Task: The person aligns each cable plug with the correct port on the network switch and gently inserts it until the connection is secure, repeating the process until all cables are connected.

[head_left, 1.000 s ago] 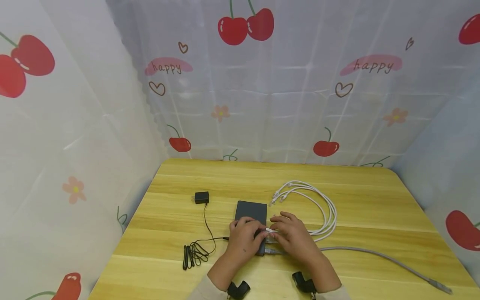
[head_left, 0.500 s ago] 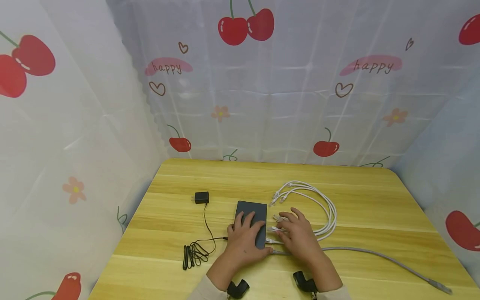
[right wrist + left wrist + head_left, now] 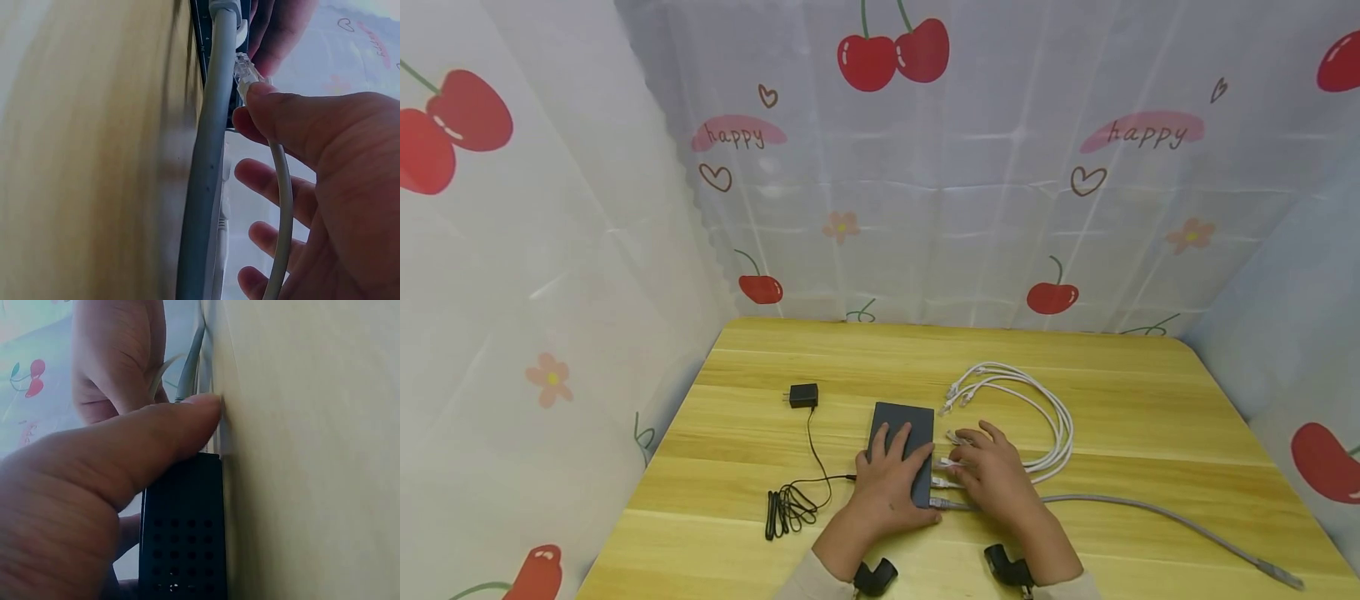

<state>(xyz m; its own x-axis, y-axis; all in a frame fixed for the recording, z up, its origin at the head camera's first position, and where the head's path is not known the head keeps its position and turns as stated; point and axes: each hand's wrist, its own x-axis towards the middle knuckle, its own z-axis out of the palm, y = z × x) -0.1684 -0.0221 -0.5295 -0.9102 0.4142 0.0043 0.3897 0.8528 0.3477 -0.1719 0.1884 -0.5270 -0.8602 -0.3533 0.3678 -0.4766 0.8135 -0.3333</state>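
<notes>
A dark network switch (image 3: 913,425) lies flat on the table. My left hand (image 3: 887,492) rests over it with fingers spread across its top; the thumb lies by its near end, which shows vent holes in the left wrist view. My right hand (image 3: 992,471) pinches the clear plug of a white Ethernet cable (image 3: 284,187) between thumb and forefinger, just off the switch's right side. A grey Ethernet cable (image 3: 1120,497) sits in that side nearest me, with a white plug (image 3: 942,482) beside it. Another loose white plug (image 3: 957,437) lies beyond the pinched one.
White cables (image 3: 1063,417) loop behind my right hand, their far plugs (image 3: 953,396) lying on the table (image 3: 1142,400). A black power adapter (image 3: 803,396) stands to the left, its bundled cord (image 3: 793,507) running to the switch. The grey cable's free end (image 3: 1277,572) lies right.
My left hand has left the plug and spread over the switch, its thumb shifting off the grey plug. My right hand has drawn slightly right and now pinches a white plug away from the switch.
</notes>
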